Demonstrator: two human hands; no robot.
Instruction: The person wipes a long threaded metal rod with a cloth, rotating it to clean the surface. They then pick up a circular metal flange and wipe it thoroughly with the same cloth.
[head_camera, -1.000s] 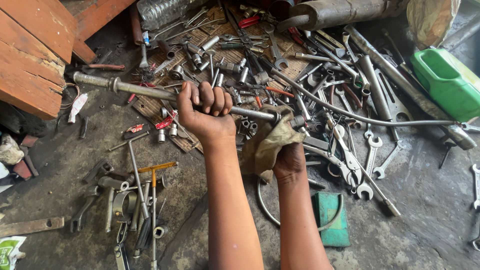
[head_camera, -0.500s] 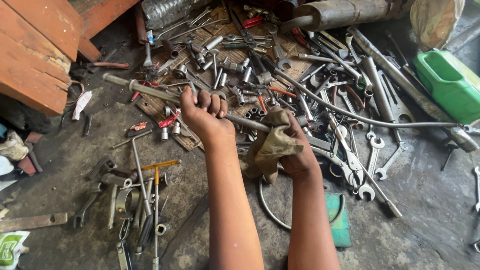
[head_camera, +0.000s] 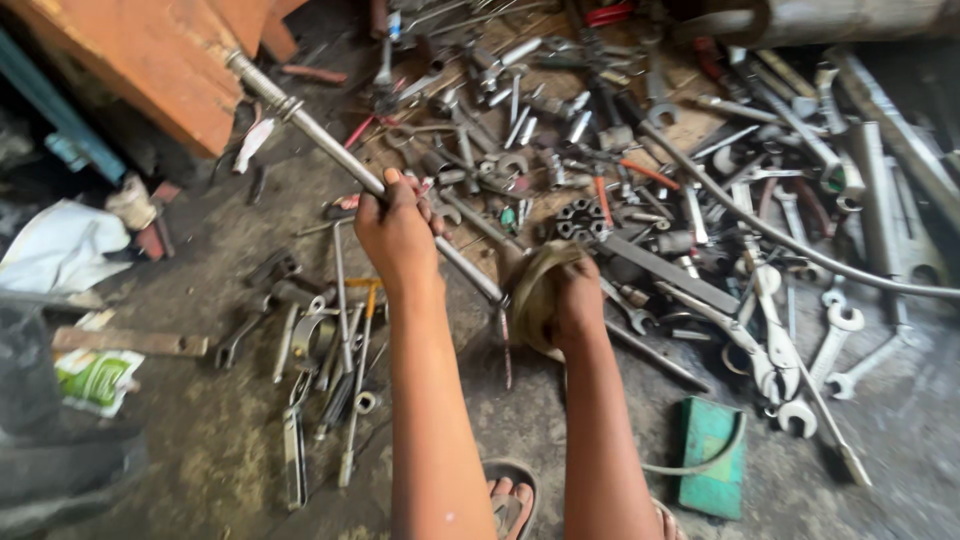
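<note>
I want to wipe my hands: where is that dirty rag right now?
In the head view, the rag is bunched in the right hand near the picture's middle, wrapped around the lower end of the long metal rod that the left hand grips.

The near end of the long steel rod (head_camera: 340, 150) disappears inside the rag (head_camera: 535, 295) bunched around the right hand (head_camera: 575, 305), whose fingers are hidden too. The left hand (head_camera: 398, 235) covers a stretch of the rod. The whole view is motion-blurred, so the small sockets (head_camera: 580, 218) stay indistinct. The grey pipe (head_camera: 850, 15) runs off the top edge, and a sandalled foot (head_camera: 508, 500) is cut off at the bottom.
</note>
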